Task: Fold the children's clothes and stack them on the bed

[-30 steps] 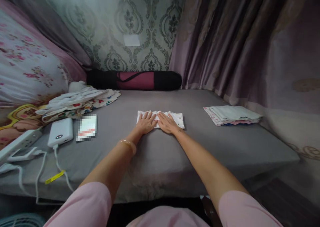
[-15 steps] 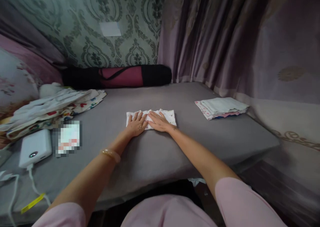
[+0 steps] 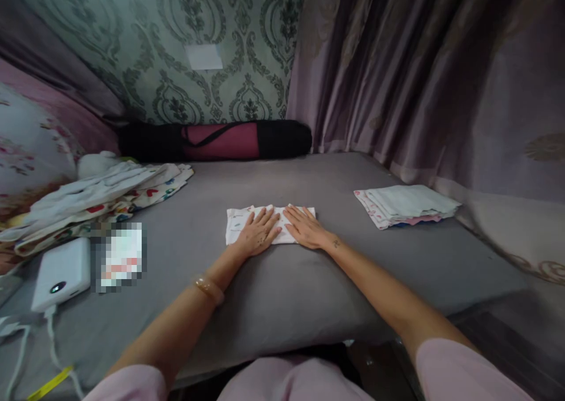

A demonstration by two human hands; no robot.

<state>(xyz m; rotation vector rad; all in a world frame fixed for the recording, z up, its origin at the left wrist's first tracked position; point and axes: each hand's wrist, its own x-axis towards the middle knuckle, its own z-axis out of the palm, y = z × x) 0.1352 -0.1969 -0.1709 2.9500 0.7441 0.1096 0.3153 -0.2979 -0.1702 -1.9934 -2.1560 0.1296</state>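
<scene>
A small white printed cloth (image 3: 236,224), folded into a long rectangle, lies flat on the grey sheet (image 3: 273,295) in front of me. My left hand (image 3: 260,231) rests palm down on its middle-left part, fingers spread. On the right part lies my right hand (image 3: 304,227), also flat with fingers stretched out. Both hands press on the cloth and grip nothing. Parts of the cloth are hidden under them.
To the right lies a stack of folded cloths (image 3: 410,204). A loose pile of printed clothes (image 3: 101,192) is at left, near a white power bank (image 3: 62,274) with a cable and a blurred-out item (image 3: 122,257). A black and red long bag (image 3: 220,141) lies along the wall.
Both hands have slid to the right over the cloth, the right one toward its right end. The view has shifted slightly too. The hands stay flat.
</scene>
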